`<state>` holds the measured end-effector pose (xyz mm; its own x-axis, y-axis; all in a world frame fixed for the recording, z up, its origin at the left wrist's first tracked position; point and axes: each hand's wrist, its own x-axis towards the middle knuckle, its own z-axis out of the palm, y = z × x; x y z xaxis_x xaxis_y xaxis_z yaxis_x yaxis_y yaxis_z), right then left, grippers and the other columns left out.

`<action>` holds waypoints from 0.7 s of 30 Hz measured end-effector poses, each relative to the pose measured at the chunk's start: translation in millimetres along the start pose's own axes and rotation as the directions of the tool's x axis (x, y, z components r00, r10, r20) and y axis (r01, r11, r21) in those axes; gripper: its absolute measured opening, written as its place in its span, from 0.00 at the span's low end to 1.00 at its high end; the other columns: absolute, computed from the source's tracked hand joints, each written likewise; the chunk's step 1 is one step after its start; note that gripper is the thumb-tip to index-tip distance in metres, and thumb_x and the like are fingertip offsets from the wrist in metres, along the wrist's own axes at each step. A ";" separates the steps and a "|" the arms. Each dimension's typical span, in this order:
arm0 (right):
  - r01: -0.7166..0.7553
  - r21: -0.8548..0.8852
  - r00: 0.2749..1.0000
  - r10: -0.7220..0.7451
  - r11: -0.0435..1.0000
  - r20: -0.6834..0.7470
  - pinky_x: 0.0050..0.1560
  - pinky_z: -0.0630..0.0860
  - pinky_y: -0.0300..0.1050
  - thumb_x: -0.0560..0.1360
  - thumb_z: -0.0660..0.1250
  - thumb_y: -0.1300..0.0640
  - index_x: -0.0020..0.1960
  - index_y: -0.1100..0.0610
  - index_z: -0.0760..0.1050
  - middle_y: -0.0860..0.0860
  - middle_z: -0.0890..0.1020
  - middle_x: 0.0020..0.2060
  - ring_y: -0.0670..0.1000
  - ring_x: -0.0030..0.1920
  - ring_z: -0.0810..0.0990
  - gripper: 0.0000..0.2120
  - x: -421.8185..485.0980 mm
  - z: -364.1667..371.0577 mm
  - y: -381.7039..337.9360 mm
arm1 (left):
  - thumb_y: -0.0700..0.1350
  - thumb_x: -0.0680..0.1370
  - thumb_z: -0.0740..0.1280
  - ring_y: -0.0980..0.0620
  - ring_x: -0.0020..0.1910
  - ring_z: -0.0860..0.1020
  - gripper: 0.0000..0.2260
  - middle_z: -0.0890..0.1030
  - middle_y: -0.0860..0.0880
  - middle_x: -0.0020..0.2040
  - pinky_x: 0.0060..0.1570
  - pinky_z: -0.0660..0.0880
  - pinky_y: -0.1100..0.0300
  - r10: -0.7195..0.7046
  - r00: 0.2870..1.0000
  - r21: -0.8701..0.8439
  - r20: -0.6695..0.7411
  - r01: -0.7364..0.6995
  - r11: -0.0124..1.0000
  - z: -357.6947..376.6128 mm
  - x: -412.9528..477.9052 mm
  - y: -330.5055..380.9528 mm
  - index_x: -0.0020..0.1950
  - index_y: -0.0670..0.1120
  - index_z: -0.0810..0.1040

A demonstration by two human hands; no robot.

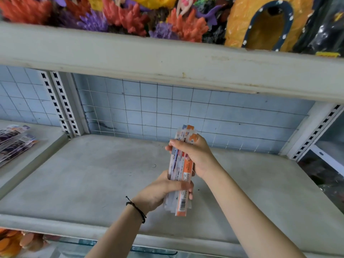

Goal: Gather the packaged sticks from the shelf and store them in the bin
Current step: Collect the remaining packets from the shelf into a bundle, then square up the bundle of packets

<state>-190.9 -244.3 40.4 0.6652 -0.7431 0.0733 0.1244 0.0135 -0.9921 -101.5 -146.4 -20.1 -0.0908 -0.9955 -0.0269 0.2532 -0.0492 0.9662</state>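
Observation:
A bundle of packaged sticks (181, 172), long narrow clear packs with orange, white and purple labels, is held upright above the grey shelf (89, 175). My left hand (158, 192) grips the lower half of the bundle, with a black cord bracelet on its wrist. My right hand (193, 155) grips the upper half from the right side. The packs' top ends stick out above my right hand. No bin is in view.
More packaged sticks (14, 142) lie on the neighbouring shelf section at the far left. A thick upper shelf board (167, 62) carries colourful coral decorations (121, 15) and a yellow cave ornament (264, 21). Slotted white uprights (59, 103) flank a blue tiled back wall.

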 end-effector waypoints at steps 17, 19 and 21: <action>-0.027 0.182 0.974 0.067 0.983 -0.218 0.37 0.78 0.44 0.71 0.73 0.61 0.43 0.58 0.76 0.54 0.83 0.32 0.53 0.34 0.83 0.05 41.2 213.7 35.2 | 0.32 0.70 0.74 0.45 0.37 0.82 0.23 0.82 0.46 0.44 0.38 0.80 0.52 0.032 0.937 0.078 -0.348 -0.006 0.997 -148.4 -148.8 44.1 0.60 0.44 0.71; -0.032 0.240 0.984 0.073 0.970 -0.164 0.40 0.80 0.47 0.71 0.73 0.62 0.47 0.56 0.75 0.55 0.84 0.37 0.55 0.38 0.84 0.09 41.6 254.2 39.4 | 0.34 0.68 0.75 0.50 0.40 0.82 0.25 0.84 0.49 0.44 0.40 0.79 0.58 0.042 0.928 0.125 -0.369 0.005 0.992 -179.5 -179.2 50.9 0.61 0.46 0.72; -0.022 0.267 0.990 0.058 0.963 -0.129 0.47 0.82 0.54 0.70 0.74 0.62 0.53 0.53 0.73 0.57 0.84 0.46 0.58 0.45 0.85 0.16 40.3 294.8 44.9 | 0.33 0.69 0.75 0.54 0.41 0.83 0.25 0.85 0.52 0.43 0.39 0.78 0.63 0.037 0.923 0.146 -0.382 0.020 0.989 -210.6 -212.6 59.4 0.62 0.46 0.72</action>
<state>58.5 -76.4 28.8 0.5704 -0.8213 0.0018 0.3023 0.2079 -0.9303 135.7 45.3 -11.1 0.2939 -0.9519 -0.0868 0.1083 -0.0570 0.9925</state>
